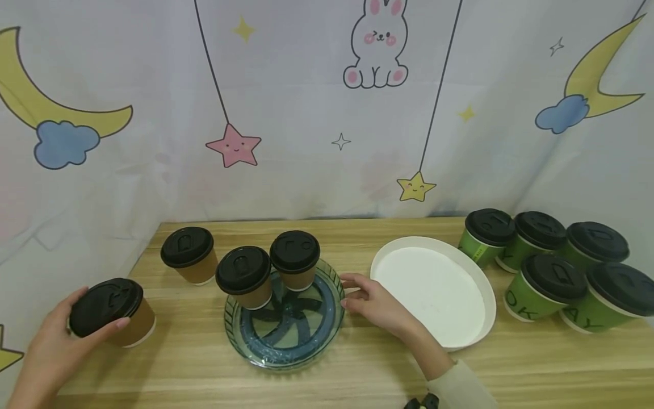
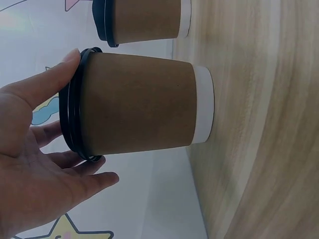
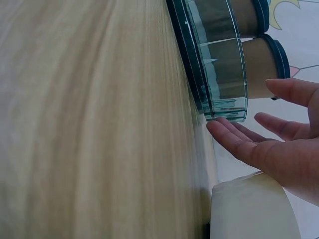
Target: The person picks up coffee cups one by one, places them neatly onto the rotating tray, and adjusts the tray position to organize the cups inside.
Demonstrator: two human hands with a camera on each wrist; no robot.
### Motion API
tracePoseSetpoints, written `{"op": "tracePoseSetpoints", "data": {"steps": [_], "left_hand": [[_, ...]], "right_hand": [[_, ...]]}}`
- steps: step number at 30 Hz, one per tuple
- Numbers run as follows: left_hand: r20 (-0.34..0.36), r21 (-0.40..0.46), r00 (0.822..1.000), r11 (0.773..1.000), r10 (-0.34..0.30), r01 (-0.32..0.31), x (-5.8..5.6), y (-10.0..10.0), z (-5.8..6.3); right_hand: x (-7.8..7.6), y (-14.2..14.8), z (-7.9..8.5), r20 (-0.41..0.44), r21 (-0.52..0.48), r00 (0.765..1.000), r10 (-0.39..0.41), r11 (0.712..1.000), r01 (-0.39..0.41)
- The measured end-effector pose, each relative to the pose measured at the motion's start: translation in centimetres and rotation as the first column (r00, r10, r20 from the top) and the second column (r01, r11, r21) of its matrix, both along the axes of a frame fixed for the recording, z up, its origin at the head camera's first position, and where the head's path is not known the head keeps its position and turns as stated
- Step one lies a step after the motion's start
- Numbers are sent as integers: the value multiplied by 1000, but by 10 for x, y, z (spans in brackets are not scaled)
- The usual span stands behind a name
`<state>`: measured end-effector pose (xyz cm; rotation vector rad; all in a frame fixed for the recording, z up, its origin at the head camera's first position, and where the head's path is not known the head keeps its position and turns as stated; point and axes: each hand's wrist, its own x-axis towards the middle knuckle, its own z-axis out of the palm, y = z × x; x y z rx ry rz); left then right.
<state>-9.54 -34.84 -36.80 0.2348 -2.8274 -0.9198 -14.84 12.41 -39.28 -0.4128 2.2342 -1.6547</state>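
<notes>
At far left, the left hand (image 1: 56,346) grips a brown cup (image 1: 138,325) around its black lid (image 1: 106,305) (whether its base touches the table (image 1: 179,363), I cannot tell). Behind it stands another brown cup (image 1: 189,258). Next, a glass dish (image 1: 286,357) bears two brown cups (image 1: 245,278); the right hand (image 1: 378,307), fingers unclenched, is at its right rim. Beyond are a white tray (image 1: 434,295) and five green cups (image 1: 546,287).

A white cloth backdrop (image 1: 306,85) printed with yellow moons (image 1: 25,94) and a white rabbit (image 1: 377,57) hangs behind a pale wood-grain bench (image 1: 179,352).
</notes>
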Motion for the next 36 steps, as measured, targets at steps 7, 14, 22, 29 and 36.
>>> {"op": "tracePoseSetpoints", "data": {"steps": [7, 14, 22, 29, 36], "left_hand": [[21, 3, 1000, 1000, 12, -12, 0, 5, 5], [24, 11, 1000, 1000, 12, -13, 0, 5, 4], [43, -4, 998, 999, 37, -37, -1, 3, 1], [57, 3, 997, 999, 50, -50, 0, 2, 0], [69, 17, 996, 998, 59, -60, 2, 7, 3]], "right_hand": [[-1, 0, -2, -11, 12, 1000, 10, 1000, -10], [-2, 1, -1, -10, 20, 1000, 0, 1000, 0], [-2, 1, -3, -5, 17, 1000, 1, 1000, -1], [-2, 1, -3, -4, 24, 1000, 3, 1000, -3], [-1, 1, -2, -4, 13, 1000, 8, 1000, -8]]}}
